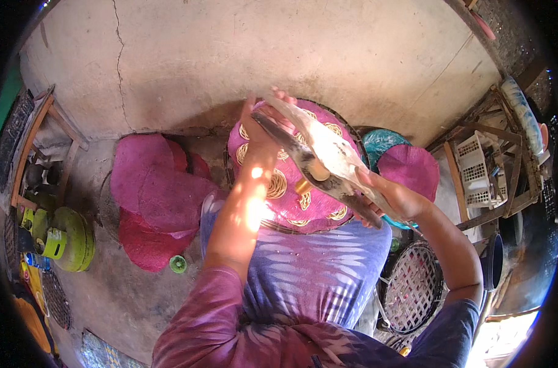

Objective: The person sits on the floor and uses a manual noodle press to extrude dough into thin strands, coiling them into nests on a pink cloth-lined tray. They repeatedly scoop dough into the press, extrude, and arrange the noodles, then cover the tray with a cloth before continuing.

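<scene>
Both my hands hold a wooden press made of two long pieces, a pale upper one (320, 140) and a dark lower one (289, 147). My left hand (261, 127) is closed round its far left end, and my right hand (394, 195) wraps the near right end. Between the pieces a pale round plunger (319, 170) shows, with a brass-coloured nozzle (303, 186) beneath. Yellowish strands (304, 200) appear just below the nozzle. Under the press lies a round pink mat (282, 211) bearing several coils of thin dough strands (276, 184). Part of the mat is hidden by my arm and the press.
Pink and red round mats (150, 190) lie on the floor at left, near a green gas cylinder (75, 239). A woven basket (412, 287) is by my right side. At right stand a white plastic crate (475, 168) and a wooden frame (518, 147). A cracked wall (230, 55) rises ahead.
</scene>
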`<state>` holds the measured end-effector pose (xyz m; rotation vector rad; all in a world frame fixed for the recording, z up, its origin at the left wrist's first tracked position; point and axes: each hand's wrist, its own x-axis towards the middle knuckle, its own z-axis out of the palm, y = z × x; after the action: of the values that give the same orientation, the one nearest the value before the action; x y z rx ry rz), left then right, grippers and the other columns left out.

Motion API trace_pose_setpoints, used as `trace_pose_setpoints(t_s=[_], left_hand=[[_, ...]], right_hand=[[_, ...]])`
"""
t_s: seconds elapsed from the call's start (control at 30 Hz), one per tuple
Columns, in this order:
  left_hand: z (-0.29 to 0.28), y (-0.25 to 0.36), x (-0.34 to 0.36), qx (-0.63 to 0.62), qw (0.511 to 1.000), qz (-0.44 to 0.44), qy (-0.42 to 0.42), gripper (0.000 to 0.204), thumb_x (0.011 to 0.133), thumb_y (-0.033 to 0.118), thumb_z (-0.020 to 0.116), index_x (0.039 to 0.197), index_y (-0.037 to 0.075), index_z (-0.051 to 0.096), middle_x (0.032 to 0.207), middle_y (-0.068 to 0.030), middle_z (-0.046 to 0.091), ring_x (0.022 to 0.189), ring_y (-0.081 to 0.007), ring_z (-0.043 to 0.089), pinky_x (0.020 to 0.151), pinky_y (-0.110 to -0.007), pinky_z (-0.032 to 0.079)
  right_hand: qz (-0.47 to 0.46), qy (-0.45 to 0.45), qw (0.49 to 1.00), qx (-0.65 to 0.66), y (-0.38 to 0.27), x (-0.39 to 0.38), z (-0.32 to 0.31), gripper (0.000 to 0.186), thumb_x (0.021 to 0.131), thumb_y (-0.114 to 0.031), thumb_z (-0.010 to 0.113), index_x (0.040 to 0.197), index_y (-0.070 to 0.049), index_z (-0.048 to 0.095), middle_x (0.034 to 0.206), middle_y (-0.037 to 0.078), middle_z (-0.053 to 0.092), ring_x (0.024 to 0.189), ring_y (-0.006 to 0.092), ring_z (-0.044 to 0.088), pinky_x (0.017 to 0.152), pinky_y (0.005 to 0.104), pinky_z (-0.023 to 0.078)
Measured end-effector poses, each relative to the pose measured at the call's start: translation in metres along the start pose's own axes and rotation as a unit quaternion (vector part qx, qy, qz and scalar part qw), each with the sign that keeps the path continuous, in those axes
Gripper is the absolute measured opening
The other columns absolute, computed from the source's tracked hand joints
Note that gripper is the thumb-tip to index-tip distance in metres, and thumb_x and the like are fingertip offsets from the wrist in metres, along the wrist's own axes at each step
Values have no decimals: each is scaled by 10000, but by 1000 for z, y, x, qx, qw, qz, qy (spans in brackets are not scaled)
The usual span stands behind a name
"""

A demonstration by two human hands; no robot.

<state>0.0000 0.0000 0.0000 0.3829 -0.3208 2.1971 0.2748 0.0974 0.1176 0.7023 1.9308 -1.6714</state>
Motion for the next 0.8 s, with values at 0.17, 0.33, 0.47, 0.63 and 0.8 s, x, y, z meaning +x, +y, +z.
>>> trace_pose_setpoints(t_s=[0.17, 0.33, 0.47, 0.63, 0.8], left_hand=[[22, -7, -17, 28, 999, 23, -14, 470, 896, 466, 474, 994, 12, 541, 905, -115, 588, 896, -288, 562, 844, -377, 486], [31, -17, -4, 59, 995, 64, 50, 449, 903, 469, 443, 973, 34, 535, 875, -90, 566, 883, -262, 539, 874, -388, 444], [42, 5, -7, 104, 994, 9, 11, 472, 915, 511, 388, 960, 61, 522, 862, -79, 557, 881, -263, 531, 823, -391, 443], [27, -23, -19, 59, 997, 12, 43, 446, 908, 484, 429, 942, 48, 514, 831, -89, 545, 865, -278, 529, 805, -391, 445], [27, -43, -7, 140, 987, -4, 80, 343, 910, 408, 490, 941, 70, 537, 863, -66, 551, 854, -226, 543, 754, -384, 478]], right_hand=[[9, 18, 1000, 7, -14, -30, 12, 760, 914, -695, 351, 1162, -1, 540, 860, 161, 648, 710, 234, 662, 607, 335, 539], [-16, 96, 995, -24, -20, -29, 5, 746, 941, -665, 345, 918, 21, 637, 707, 89, 613, 580, 179, 596, 514, 300, 471], [-7, 96, 995, -30, -8, -17, 19, 757, 919, -688, 376, 908, 21, 643, 677, 91, 604, 574, 163, 592, 507, 299, 464], [-9, 101, 995, -7, 3, -40, 16, 739, 918, -683, 389, 880, 14, 631, 661, 89, 598, 560, 168, 600, 486, 297, 467], [-20, 158, 987, -17, 19, -32, 6, 705, 934, -648, 398, 928, 21, 618, 683, 87, 606, 563, 159, 605, 485, 289, 479]])
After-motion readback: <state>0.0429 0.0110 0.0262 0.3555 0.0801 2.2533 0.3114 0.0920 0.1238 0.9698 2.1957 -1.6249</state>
